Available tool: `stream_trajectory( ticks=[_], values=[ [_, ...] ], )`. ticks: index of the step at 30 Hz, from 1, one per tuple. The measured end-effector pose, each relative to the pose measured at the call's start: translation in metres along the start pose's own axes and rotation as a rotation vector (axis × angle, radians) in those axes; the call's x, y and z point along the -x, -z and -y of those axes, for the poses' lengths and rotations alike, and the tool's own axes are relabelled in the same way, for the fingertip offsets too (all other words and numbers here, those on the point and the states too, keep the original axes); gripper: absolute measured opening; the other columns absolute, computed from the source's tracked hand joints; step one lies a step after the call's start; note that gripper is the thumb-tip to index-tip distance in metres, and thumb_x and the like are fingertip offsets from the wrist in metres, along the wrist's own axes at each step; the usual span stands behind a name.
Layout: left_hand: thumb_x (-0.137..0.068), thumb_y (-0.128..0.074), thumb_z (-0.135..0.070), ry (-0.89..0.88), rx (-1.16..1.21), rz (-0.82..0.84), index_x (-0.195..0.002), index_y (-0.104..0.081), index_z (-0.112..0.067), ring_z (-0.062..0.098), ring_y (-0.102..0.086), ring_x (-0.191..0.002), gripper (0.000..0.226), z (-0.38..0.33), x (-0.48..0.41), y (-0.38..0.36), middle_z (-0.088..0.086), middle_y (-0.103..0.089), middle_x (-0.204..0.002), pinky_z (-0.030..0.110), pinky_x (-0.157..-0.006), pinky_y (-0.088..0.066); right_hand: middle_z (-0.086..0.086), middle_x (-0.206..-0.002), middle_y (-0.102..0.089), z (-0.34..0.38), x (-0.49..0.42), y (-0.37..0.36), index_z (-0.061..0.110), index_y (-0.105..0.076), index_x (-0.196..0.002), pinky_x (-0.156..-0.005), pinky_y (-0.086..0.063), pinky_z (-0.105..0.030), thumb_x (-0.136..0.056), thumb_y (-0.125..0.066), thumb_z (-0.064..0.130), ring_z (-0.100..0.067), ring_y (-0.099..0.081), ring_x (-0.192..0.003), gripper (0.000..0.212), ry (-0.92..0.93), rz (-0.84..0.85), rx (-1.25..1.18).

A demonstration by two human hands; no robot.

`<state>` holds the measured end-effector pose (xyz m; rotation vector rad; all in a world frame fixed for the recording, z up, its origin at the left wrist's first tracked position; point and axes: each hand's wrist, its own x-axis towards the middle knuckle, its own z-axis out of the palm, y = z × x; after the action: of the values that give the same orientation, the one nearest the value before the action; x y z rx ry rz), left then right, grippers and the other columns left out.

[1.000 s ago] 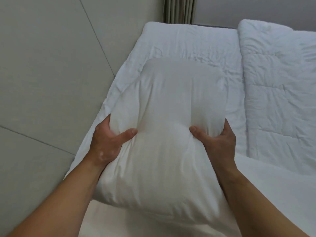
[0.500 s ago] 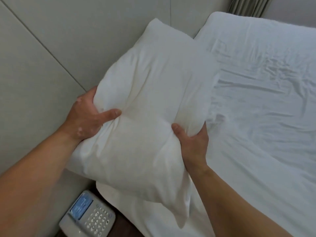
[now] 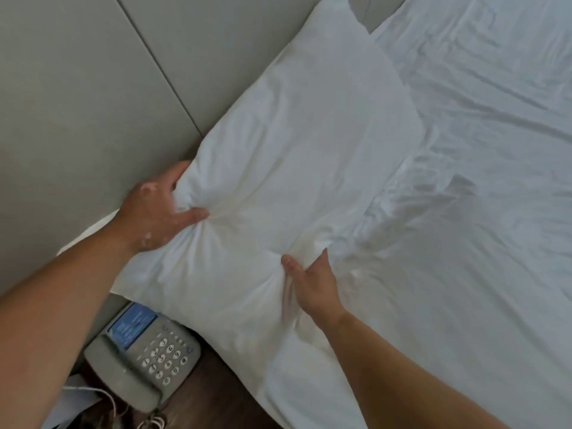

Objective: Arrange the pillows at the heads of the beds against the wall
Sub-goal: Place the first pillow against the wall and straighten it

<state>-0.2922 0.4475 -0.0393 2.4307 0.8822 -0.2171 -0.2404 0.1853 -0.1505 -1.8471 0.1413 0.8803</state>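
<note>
Gripping pillow (image 3: 297, 168) on both sides: right hand (image 3: 312, 283) pinches near bed-side edge, left hand (image 3: 154, 212) bunches wall-side edge. Pillow lies on bed (image 3: 479, 212), long axis along wall (image 3: 93, 88), far corner touching it. Likely next: push left, toward wall.

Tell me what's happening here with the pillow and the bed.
A person grips a white pillow with both hands, the left hand at its wall-side edge and the right hand at its near edge. The pillow lies at the head of the bed, along the wall. A phone sits beside the bed.
</note>
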Motion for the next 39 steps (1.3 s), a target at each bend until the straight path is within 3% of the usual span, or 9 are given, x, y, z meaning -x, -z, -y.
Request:
stream_trajectory(
  ticks=[6,11,13,15,21,26,32,35,39],
  values=[
    [-0.079,-0.09,-0.031,0.071,0.061,-0.033,-0.159,-0.04,-0.025,0.035,-0.058,-0.134,0.095,0.02,-0.005,-0.017,0.009,-0.062,-0.147,0.035,-0.102,-0.041,0.002,-0.12,-0.071,0.016,-0.008,0.018,0.019,-0.058,-0.127,-0.088,-0.045,-0.03,-0.083,-0.073,0.058,-0.023,-0.065,-0.116,0.06,-0.08,0.103,0.389],
    [-0.069,-0.09,-0.057,0.102,-0.007,0.065,-0.162,-0.031,-0.03,0.034,-0.056,-0.138,0.113,0.024,-0.007,-0.002,0.005,-0.055,-0.157,0.042,-0.11,-0.045,0.002,-0.075,-0.074,0.091,-0.011,0.067,0.016,-0.074,-0.076,-0.068,-0.053,-0.03,-0.083,-0.071,0.051,-0.022,-0.069,-0.08,0.035,0.082,0.101,0.994],
    [-0.071,-0.086,-0.061,0.137,-0.024,0.12,-0.163,-0.03,-0.027,0.032,-0.053,-0.14,0.113,0.023,-0.006,0.008,0.005,-0.053,-0.159,0.04,-0.11,-0.043,0.003,-0.095,-0.078,0.139,-0.026,0.075,0.021,-0.077,-0.097,-0.083,-0.055,-0.033,-0.084,-0.072,0.046,-0.022,-0.071,-0.094,0.029,0.283,0.013,1.061],
    [-0.072,-0.081,-0.066,0.162,-0.038,0.165,-0.161,-0.032,-0.025,0.03,-0.054,-0.139,0.11,0.022,-0.003,0.015,0.005,-0.055,-0.157,0.038,-0.108,-0.044,0.002,-0.118,-0.074,0.192,-0.046,0.073,0.023,-0.069,-0.126,-0.095,-0.052,-0.035,-0.086,-0.074,0.044,-0.022,-0.068,-0.109,0.046,0.515,-0.012,1.114],
    [-0.077,-0.076,-0.068,0.164,-0.02,0.142,-0.162,-0.032,-0.03,0.028,-0.055,-0.139,0.103,0.026,0.005,0.013,0.001,-0.057,-0.155,0.034,-0.108,-0.043,-0.002,-0.169,-0.023,0.296,-0.109,0.036,0.024,-0.026,-0.162,-0.119,-0.032,-0.042,-0.09,-0.074,0.028,-0.028,-0.026,-0.152,0.087,0.826,0.219,1.572],
    [-0.053,-0.042,-0.09,0.156,-0.119,0.078,-0.154,-0.038,-0.033,0.027,-0.06,-0.134,0.116,0.024,0.006,0.0,-0.002,-0.062,-0.148,0.039,-0.11,-0.046,0.002,-0.161,-0.041,0.324,-0.144,-0.001,0.029,-0.034,-0.157,-0.114,-0.036,-0.052,-0.068,-0.092,0.026,-0.027,-0.038,-0.147,0.106,0.761,0.319,1.738],
    [-0.053,-0.056,-0.087,0.158,-0.132,0.128,-0.153,-0.038,-0.033,0.026,-0.058,-0.135,0.114,0.032,0.007,0.002,-0.003,-0.06,-0.149,0.038,-0.109,-0.045,0.005,-0.142,-0.059,0.325,-0.172,-0.005,0.038,-0.03,-0.156,-0.102,-0.031,-0.053,-0.051,-0.097,0.04,-0.031,-0.049,-0.136,0.125,0.585,0.261,1.952],
    [-0.069,-0.075,-0.075,0.22,-0.145,0.179,-0.155,-0.038,-0.031,0.026,-0.059,-0.134,0.103,0.046,0.016,0.009,0.0,-0.06,-0.151,0.033,-0.1,-0.045,0.0,-0.135,-0.063,0.311,-0.18,0.004,0.039,-0.024,-0.158,-0.098,-0.037,-0.051,-0.05,-0.096,0.044,-0.033,-0.052,-0.131,0.13,0.588,0.222,1.981],
    [-0.073,-0.075,-0.073,0.294,-0.218,0.212,-0.135,-0.052,-0.026,0.028,-0.064,-0.122,0.081,0.049,0.027,0.006,0.003,-0.067,-0.139,0.032,-0.084,-0.043,-0.001,-0.135,-0.065,0.29,-0.171,0.017,0.034,-0.033,-0.157,-0.1,-0.043,-0.045,-0.059,-0.091,0.048,-0.03,-0.057,-0.129,0.115,0.648,0.157,1.936]
  ],
)
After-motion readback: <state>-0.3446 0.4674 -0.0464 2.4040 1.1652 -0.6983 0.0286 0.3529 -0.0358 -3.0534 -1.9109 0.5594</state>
